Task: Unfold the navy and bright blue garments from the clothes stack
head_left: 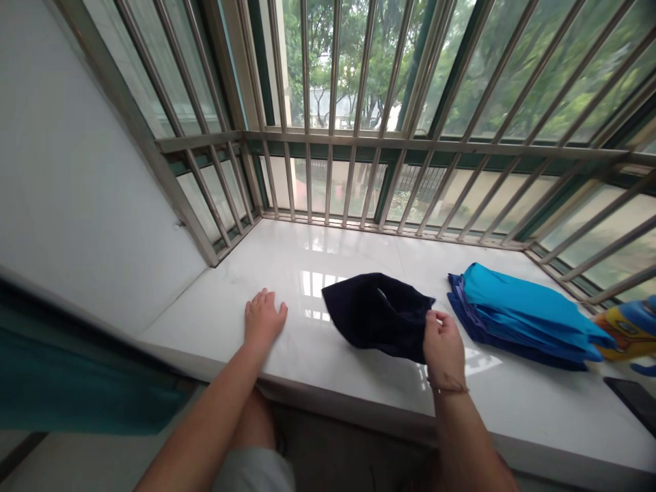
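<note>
A dark navy cloth [374, 313] lies crumpled on the white glossy window sill [328, 260]. My right hand [443, 345] grips its right edge, fingers pinched on the fabric. Left of the cloth, and apart from it, my left hand [264, 318] rests flat on the sill, palm down and fingers spread, holding nothing. A stack of folded bright blue cloths [523, 314] lies on the sill to the right of my right hand.
Metal window bars [359, 137] enclose the sill at the back and both sides. A yellow and blue cartoon-print item [633, 331] and a dark flat object [635, 403] sit at the far right. A white wall [76, 191] rises on the left.
</note>
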A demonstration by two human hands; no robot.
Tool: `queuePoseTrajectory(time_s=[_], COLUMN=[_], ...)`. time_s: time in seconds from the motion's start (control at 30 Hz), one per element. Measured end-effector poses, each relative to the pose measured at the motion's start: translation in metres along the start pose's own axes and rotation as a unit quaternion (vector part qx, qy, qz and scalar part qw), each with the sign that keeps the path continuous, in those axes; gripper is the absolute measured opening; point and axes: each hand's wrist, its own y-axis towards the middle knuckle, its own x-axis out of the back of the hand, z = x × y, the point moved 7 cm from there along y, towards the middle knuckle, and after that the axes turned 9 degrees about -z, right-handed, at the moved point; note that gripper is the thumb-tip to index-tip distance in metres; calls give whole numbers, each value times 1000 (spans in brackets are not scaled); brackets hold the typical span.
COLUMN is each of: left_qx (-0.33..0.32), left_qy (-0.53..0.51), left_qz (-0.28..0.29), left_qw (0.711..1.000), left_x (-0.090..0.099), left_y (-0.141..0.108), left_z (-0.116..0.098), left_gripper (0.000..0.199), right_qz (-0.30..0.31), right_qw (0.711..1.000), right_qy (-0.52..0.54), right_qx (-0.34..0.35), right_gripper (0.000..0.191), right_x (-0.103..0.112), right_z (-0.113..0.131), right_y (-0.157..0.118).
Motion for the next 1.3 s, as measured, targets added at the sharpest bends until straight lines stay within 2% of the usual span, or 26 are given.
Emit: queuePoseTrajectory(time_s=[0.07, 0.1, 0.17, 0.27, 0.33, 0.4, 0.47, 0.53, 0.63, 0.7, 0.77, 0.87, 0.97, 1.03, 1.13, 1.17, 1.23, 1.3], left_qx=[1, 3, 5, 6, 3, 0, -2, -4, -5, -3, -2, -2, -1, 1, 0, 0, 0, 0], left_qy=[-7, -11, -14, -12, -7, -3, -2, -3, -3, 0, 2, -3, -12, -15, -12, -11, -8, -4], left_qz=[2, 3, 5, 6, 6, 5, 6, 6, 2, 0, 2, 7, 6, 2, -1, -1, 1, 3], left_qw=[1000, 1000, 1000, 1000, 1000, 1000, 1000, 1000, 1000, 1000, 1000, 1000, 1000, 1000, 1000, 1000, 1000, 1000], left_x=[-1, -2, -3, -2, -1, 1, 2, 2, 2, 2, 1, -1, -3, -3, -3, -2, -1, 0], left_y=[0, 0, 0, 0, 0, 0, 0, 0, 0, 0, 0, 0, 0, 0, 0, 0, 0, 1], left_z=[0, 1, 1, 2, 1, 0, 0, -1, -1, 0, 0, 1, 2, 3, 2, 2, 1, 1], left_gripper=[50, 51, 51, 51, 50, 50, 50, 50, 50, 50, 51, 52, 51, 50, 50, 50, 50, 50], right_qz=[16, 43, 126, 259, 303, 283, 212, 138, 97, 95, 88, 76, 93, 146, 270, 294, 293, 246], right_qw=[991, 982, 966, 944, 929, 928, 939, 949, 931, 913, 912, 930, 949, 947, 906, 896, 904, 930], right_qy=[-131, -184, -223, -178, -160, -180, -203, -192, -164, -179, -196, -175, -90, 4, 150, 184, 225, 251], right_qx=[-7, -3, 30, 105, 143, 163, 178, 211, 312, 354, 350, 315, 289, 286, 289, 277, 214, 105], right_gripper=[46, 39, 26, 13, 16, 28, 34, 30, 41, 33, 18, 32, 40, 38, 34, 35, 40, 44], right_x=[5, 4, -3, -16, -16, -12, -5, -3, -18, -35, -49, -63, -76, -87, -100, -101, -97, -88], right_z=[-31, -44, -58, -51, -37, -24, -13, -2, 9, 8, 3, 1, 18, 41, 78, 86, 87, 65], right_y=[-4, -15, -49, -113, -142, -147, -134, -118, -111, -113, -111, -103, -103, -117, -151, -158, -153, -125])
